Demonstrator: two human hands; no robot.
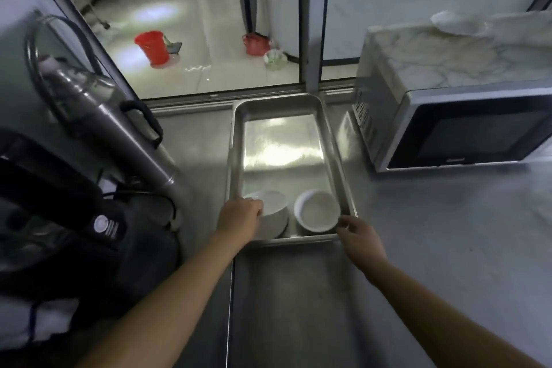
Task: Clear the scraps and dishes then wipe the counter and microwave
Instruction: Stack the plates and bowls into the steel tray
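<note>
A steel tray [325, 125] lies on the steel counter [433, 233] in front of me. At its near end a stack of white plates [273, 212] stands on the left and a white bowl [317, 209] on the right. My left hand [240, 215] grips the rim of the plate stack. My right hand [355, 231] pinches the bowl's near right rim, just by the tray's corner. The microwave [466, 131] stands at the right, with a marble-patterned cover and a white dish [451, 21] on top.
A steel appliance with a black handle [98, 116] and dark equipment [59, 218] crowd the left side. Behind the tray a window [191, 39] looks down on a floor with red buckets [152, 46]. A seam [231, 308] runs along the counter toward me.
</note>
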